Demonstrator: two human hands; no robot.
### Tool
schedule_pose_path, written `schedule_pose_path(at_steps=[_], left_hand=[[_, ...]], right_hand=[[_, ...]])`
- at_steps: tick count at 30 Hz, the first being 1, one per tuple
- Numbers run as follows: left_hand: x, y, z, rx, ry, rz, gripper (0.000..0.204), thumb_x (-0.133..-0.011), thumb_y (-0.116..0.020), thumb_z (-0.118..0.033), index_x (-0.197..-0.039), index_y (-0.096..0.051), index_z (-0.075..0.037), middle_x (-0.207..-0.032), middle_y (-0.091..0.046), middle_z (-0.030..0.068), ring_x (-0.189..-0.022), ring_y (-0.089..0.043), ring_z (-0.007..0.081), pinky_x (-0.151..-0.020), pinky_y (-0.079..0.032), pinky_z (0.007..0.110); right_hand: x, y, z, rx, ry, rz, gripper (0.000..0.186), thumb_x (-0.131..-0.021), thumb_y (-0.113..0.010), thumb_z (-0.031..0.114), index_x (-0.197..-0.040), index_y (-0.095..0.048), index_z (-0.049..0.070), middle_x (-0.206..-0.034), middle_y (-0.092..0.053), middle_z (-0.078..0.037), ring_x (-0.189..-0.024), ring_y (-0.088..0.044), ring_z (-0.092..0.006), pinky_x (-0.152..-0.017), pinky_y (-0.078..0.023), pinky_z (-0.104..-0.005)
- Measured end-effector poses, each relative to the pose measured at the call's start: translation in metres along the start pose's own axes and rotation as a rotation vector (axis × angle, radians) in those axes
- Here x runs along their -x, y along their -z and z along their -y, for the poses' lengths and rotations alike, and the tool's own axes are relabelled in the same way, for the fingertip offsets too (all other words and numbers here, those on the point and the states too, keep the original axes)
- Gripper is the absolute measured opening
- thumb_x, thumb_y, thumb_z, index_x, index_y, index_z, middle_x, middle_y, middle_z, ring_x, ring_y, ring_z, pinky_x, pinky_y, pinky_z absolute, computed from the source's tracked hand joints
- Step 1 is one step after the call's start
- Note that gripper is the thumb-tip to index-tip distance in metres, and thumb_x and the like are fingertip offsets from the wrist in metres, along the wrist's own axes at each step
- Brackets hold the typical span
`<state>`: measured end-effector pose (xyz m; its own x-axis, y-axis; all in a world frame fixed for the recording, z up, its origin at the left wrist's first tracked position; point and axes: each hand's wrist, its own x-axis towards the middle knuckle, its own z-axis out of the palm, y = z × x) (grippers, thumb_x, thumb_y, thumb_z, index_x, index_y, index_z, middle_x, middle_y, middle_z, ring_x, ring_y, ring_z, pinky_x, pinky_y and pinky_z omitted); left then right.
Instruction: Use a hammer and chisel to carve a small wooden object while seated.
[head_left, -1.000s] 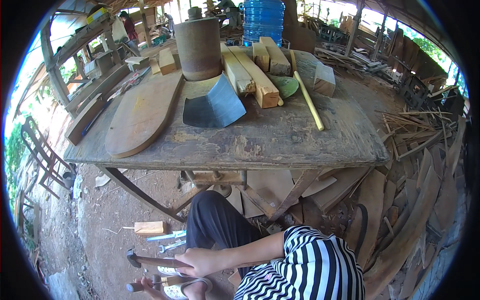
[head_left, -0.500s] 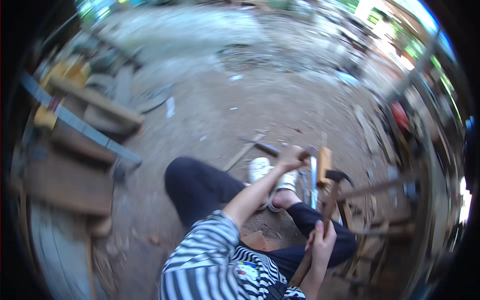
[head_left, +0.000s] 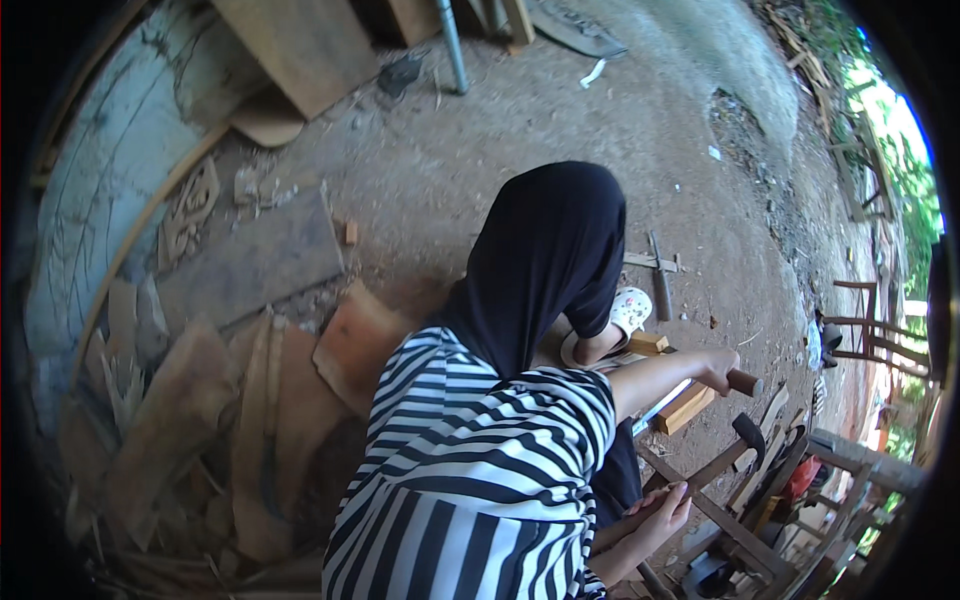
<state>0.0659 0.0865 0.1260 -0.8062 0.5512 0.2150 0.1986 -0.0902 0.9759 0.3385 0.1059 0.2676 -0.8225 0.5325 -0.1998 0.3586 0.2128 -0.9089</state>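
My left hand (head_left: 715, 370) is closed round a thick brown wooden handle (head_left: 744, 383), whose end sticks out past my fist; the rest of that tool is hidden. Lower down, my right hand (head_left: 664, 512) grips a hammer by its wooden shaft (head_left: 712, 470). The dark hammer head (head_left: 748, 432) is raised toward the upper right, apart from the handle in my left hand. Under my left forearm lies a light wooden block (head_left: 686, 408), with a shiny metal strip (head_left: 662, 404) beside it. A second wood piece (head_left: 648, 343) sits by my shoe.
A long tool with a dark handle (head_left: 661, 290) lies across a thin wood strip (head_left: 645, 261) on the dirt floor. Wooden frames (head_left: 850, 460) crowd the right side. Boards and offcuts (head_left: 180, 400) are piled at left, with a flat panel (head_left: 255, 258) above them.
The view has swung toward the left, bringing the offcut pile into sight, and has sharpened. Both hands now appear further right, still gripping the wooden handle and the hammer.
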Motion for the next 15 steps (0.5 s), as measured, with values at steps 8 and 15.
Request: schedule_pose_path(at_steps=[8,15], left_hand=[[-0.006,0.001,0.004,-0.037,0.015,-0.052,0.024,-0.057,-0.076,-0.022,-0.071,-0.069,-0.003,-0.069,-0.068,0.0148,-0.064,-0.066,0.0287,-0.061,-0.051,0.041],[0.002,0.002,0.004,-0.038,-0.015,0.027,0.026,-0.057,-0.076,-0.024,-0.072,-0.069,-0.004,-0.072,-0.068,0.0158,-0.068,-0.067,0.0310,-0.062,-0.051,0.041]], right_hand=[[-0.002,-0.001,0.004,0.090,-0.039,-0.062,0.032,-0.098,-0.055,0.038,-0.087,-0.047,0.009,-0.056,-0.044,-0.004,-0.038,-0.043,-0.0133,-0.031,-0.035,-0.0272],[0.032,-0.028,0.008,0.031,-0.108,-0.181,0.031,-0.100,-0.053,0.037,-0.089,-0.049,0.008,-0.055,-0.043,-0.003,-0.036,-0.042,-0.0122,-0.030,-0.033,-0.0259]])
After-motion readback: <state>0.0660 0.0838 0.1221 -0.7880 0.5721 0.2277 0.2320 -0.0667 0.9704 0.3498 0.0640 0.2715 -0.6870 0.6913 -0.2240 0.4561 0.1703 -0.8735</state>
